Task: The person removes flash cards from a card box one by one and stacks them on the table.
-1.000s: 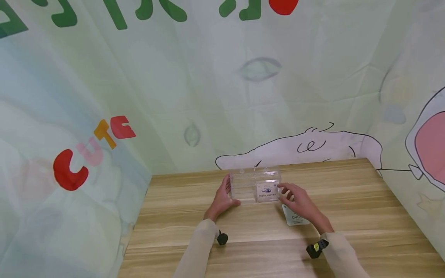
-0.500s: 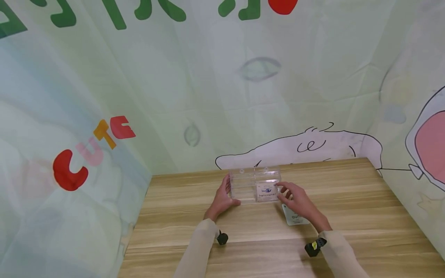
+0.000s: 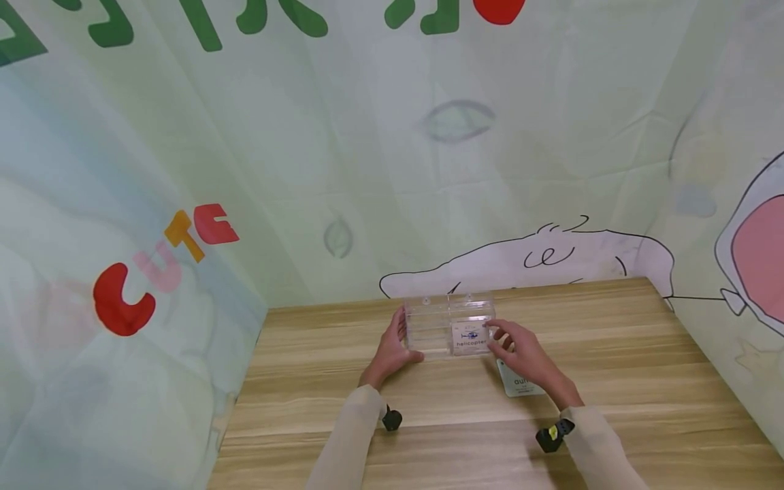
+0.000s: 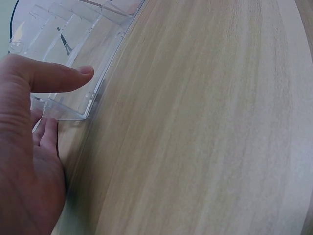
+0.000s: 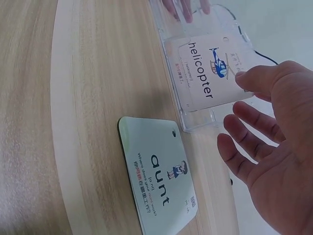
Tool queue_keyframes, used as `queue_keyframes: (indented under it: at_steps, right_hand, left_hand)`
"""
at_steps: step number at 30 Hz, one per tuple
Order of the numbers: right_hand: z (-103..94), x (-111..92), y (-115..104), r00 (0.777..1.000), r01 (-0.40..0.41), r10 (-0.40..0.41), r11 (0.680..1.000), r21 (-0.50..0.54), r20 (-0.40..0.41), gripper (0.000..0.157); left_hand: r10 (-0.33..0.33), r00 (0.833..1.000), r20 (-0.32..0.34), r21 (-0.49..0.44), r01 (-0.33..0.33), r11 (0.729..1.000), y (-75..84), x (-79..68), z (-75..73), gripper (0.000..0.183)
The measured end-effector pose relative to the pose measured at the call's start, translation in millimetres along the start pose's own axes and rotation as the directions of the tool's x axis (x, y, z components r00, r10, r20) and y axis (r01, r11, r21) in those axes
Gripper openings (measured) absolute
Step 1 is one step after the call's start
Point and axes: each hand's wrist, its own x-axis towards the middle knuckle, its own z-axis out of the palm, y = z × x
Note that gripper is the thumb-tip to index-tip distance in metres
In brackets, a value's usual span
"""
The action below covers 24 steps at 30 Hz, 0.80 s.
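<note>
A clear plastic holder (image 3: 427, 339) with several compartments stands near the table's back edge. My left hand (image 3: 390, 350) holds its left end, thumb (image 4: 58, 78) across the front and the other fingers along the side, partly hidden. A white "helicopter" card (image 3: 470, 337) sits in the front right compartment. At that card's upper right my right hand (image 3: 523, 350) touches with a fingertip; a gap shows between index finger and thumb. The remaining fingers (image 5: 244, 147) curve loosely beside the holder. Below the right hand lies a pale green "aunt" card (image 5: 159, 176), face up on the wood.
The wood-grain table (image 3: 318, 367) extends to both sides of the holder. A printed fabric backdrop (image 3: 367, 170) rises directly behind the table and along its left and right sides. Black wrist cameras sit on both wrists.
My right hand has shifted slightly left and away from me, along the card's upper right. The left hand, the holder and both cards look unmoved.
</note>
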Motion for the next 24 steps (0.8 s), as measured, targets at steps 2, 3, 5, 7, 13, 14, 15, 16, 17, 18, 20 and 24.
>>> queue_keyframes:
  at_steps: [2, 3, 5, 7, 13, 14, 15, 16, 17, 18, 20, 24]
  right_hand:
    - [0.0, 0, 1, 1.0, 0.001, -0.001, 1.0, 0.0, -0.002, 0.048]
    - [0.0, 0, 1, 1.0, 0.003, -0.003, 1.0, 0.0, -0.003, 0.048]
    - [0.0, -1, 1, 1.0, 0.007, -0.007, 1.0, 0.003, -0.003, 0.048]
    - [-0.1, -1, 1, 1.0, 0.009, -0.009, 1.0, 0.007, -0.006, 0.047]
    - [0.0, -2, 1, 1.0, 0.013, -0.013, 1.0, 0.005, -0.011, 0.046]
    - [0.0, -2, 1, 1.0, 0.018, -0.018, 1.0, 0.006, -0.015, 0.046]
    - [0.0, -2, 0, 1.0, 0.023, -0.023, 1.0, 0.003, -0.019, 0.045]
    - [-0.1, -2, 0, 0.999, 0.03, -0.03, 1.0, 0.002, -0.025, 0.044]
    - [-0.1, -2, 0, 0.999, 0.037, -0.037, 0.999, 0.0, -0.03, 0.044]
    - [-0.1, -2, 0, 0.998, 0.044, -0.044, 0.999, -0.002, -0.036, 0.043]
    - [-0.2, -2, 0, 0.997, 0.059, -0.059, 0.998, -0.007, -0.048, 0.041]
    - [0.4, -1, 1, 0.995, 0.07, -0.071, 0.997, -0.016, -0.064, 0.038]
  left_hand:
    - [0.001, 1.0, -0.012, 0.003, -0.001, 1.0, -10.4, 3.7, 2.8, 0.117]
    - [0.001, 1.0, -0.017, 0.005, -0.001, 1.0, -13.4, 4.6, 3.4, 0.117]
    - [0.0, 1.0, -0.023, 0.002, 0.0, 1.0, -16.8, 5.6, 3.7, 0.118]
    - [-0.007, 1.0, -0.022, 0.002, 0.007, 1.0, -18.2, 6.1, 3.5, 0.118]
    - [-0.021, 1.0, -0.013, 0.003, 0.021, 1.0, -18.1, 5.4, 2.7, 0.119]
    - [-0.02, 1.0, -0.014, 0.003, 0.02, 1.0, -18.0, 5.5, 2.7, 0.12]
    - [-0.016, 1.0, -0.014, 0.004, 0.017, 1.0, -18.0, 5.6, 2.7, 0.12]
    - [-0.013, 1.0, -0.015, 0.004, 0.014, 1.0, -18.0, 5.6, 2.7, 0.119]
    - [-0.007, 1.0, -0.018, -0.001, 0.007, 1.0, -17.4, 5.4, 3.1, 0.119]
    - [-0.007, 1.0, -0.017, 0.0, 0.007, 1.0, -16.7, 5.6, 3.3, 0.119]
    - [-0.002, 1.0, -0.009, -0.005, 0.002, 1.0, -5.2, 1.8, 1.5, 0.117]
    - [-0.004, 1.0, -0.007, -0.002, 0.004, 1.0, -6.2, 2.2, 1.0, 0.117]
